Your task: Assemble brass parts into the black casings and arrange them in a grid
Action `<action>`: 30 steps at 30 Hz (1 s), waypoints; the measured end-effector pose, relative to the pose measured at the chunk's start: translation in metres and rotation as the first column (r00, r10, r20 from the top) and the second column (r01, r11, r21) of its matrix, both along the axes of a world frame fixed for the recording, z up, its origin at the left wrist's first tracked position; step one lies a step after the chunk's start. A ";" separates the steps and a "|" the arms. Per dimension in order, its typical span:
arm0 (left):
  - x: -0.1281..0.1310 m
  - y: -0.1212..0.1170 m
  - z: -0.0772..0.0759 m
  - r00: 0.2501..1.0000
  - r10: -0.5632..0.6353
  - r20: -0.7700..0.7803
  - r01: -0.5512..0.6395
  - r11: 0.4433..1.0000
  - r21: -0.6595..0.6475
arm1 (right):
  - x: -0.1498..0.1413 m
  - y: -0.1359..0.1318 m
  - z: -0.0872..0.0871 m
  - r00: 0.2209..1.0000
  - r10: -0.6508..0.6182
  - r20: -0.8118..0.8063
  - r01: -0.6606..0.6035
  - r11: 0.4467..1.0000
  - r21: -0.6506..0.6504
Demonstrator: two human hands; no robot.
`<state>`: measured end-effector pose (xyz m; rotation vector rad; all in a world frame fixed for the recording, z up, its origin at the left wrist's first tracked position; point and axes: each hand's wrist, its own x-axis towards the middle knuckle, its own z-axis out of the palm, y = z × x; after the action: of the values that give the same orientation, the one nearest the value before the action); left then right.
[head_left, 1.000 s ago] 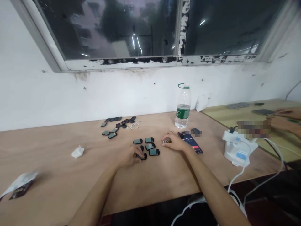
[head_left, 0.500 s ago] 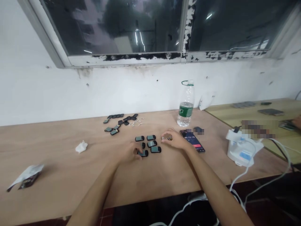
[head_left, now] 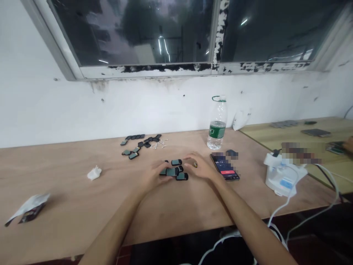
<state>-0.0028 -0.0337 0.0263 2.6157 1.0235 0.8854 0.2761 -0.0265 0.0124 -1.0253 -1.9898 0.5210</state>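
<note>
Though near hands (head_left: 152,176), devices (head_left: 172,171) part-hidden.

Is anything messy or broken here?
Yes. The white-painted window frame looks damaged, its paint patchy with black showing. A crumpled white lump, maybe tissue, looks like litter on the brown tabletop. Tiny white pieces lie strewn near the back.

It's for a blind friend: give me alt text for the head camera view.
The wearer's left hand grips a small black device with a grey screen, among similar ones on a table; the right hand curves beside them. Farther right are a phone and water bottle.
</note>
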 end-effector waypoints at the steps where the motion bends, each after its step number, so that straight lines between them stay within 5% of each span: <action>1: 0.002 0.000 -0.002 1.000 -0.009 -0.012 0.009 1.000 0.004 | -0.010 -0.003 0.002 0.997 0.005 -0.076 -0.009 0.998 -0.062; 7: 0.014 -0.003 -0.010 0.999 -0.021 -0.042 0.025 0.996 0.090 | -0.053 -0.010 0.001 0.951 0.081 -0.298 -0.181 0.928 -0.325; 20: 0.024 -0.012 -0.003 1.000 0.013 0.008 -0.014 0.992 0.123 | -0.050 -0.007 -0.004 0.903 0.097 -0.418 -0.274 0.880 -0.388; 30: 0.023 -0.016 0.000 0.977 0.041 0.209 -0.032 0.998 -0.050 | -0.047 -0.008 -0.004 0.890 0.070 -0.450 -0.292 0.846 -0.446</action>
<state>0.0207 -0.0501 0.0263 2.4101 1.0253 1.1045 0.2292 -0.0345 0.0086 -0.9178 -1.5948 1.3131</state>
